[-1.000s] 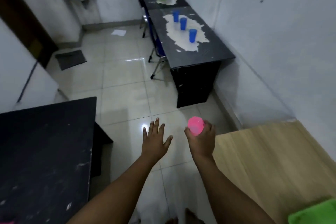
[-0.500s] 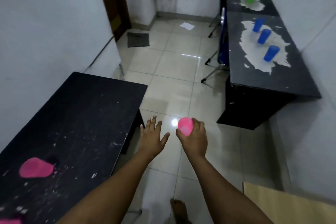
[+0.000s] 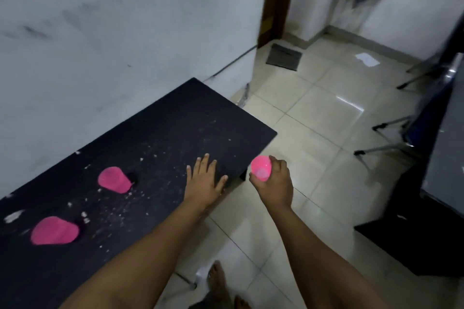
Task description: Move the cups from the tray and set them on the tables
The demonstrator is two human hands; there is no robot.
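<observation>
Pink plastic is showing in the right hand (image 3: 272, 184), which is gripping a pink cup (image 3: 261, 167) by its side, held over the tiled floor (image 3: 313, 118) just beyond the near right corner of the black desk (image 3: 160, 133). A second ago that desk was only at the left margin; now the person is turning left and it is filling the left half of the view, so the cup is probably headed there. Two other pink cups are already standing on it: the middle cup (image 3: 114, 180) and the nearer cup (image 3: 54, 231) farther left. The left hand (image 3: 204, 180) is hovering flat and open, holding nothing, above the desk's right edge. Motion blur is smearing both standing cups, so their rims are hard to make out. The tray is out of view, and the dark desk (image 3: 449, 138) at far right is cut off by the frame.
</observation>
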